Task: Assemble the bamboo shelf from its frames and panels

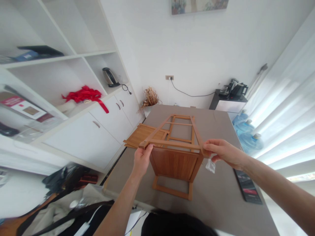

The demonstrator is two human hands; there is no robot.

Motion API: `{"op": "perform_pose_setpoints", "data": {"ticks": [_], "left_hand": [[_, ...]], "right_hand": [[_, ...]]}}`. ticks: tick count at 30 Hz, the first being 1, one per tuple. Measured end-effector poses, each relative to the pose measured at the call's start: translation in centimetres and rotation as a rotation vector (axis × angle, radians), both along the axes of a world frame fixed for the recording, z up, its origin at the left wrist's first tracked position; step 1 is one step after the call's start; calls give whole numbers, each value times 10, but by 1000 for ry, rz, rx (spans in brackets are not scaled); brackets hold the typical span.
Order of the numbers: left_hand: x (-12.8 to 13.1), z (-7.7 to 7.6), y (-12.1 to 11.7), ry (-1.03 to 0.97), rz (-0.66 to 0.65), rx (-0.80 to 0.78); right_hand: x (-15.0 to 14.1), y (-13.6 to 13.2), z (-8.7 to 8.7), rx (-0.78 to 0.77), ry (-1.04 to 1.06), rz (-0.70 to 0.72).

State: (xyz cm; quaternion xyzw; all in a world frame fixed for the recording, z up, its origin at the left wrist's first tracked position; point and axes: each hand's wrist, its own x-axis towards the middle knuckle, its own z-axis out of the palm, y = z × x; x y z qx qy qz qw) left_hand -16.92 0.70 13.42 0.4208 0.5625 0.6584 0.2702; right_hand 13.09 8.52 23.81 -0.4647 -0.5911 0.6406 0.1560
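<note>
A wooden frame [172, 144] with open sides and thin crossbars lies between my hands over the grey table. My left hand [142, 160] grips its near left corner, thumb on top. At the near right corner, my right hand [219, 150] is closed on the frame, fingers pinched. Under the near bar stands a wooden panel [174, 162], upright with a slight tilt; whether it is joined to the frame I cannot tell. Its lower rail [172, 191] rests on the table. A small clear plastic bag [210, 166] shows just below my right hand.
More slatted wooden panels [140, 133] lie on the table [216, 196] to the left. A dark flat box or device [247, 186] lies near the right edge. Water bottles [249, 141] stand beyond that edge. White cabinets [108, 131] line the left; a bag [59, 213] sits below.
</note>
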Motion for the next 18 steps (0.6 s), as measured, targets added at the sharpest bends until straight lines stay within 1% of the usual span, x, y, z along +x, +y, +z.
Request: {"op": "perform_pose_setpoints", "data": {"ticks": [4,9,14,18], "left_hand": [[-4,2,-4,54,5,-42],[-6,2,-4,53,-20,-77],[-6,6,-4,23,-45,-79],[-5,9,-6,-60,-96,-41]], "right_hand": [[1,-4,-6,-6,19,-24],[-3,-12,-12,106,57,-96],[-9,-21,-12,192,54,-121],[-8,-22,-12,185,52,-102]]}}
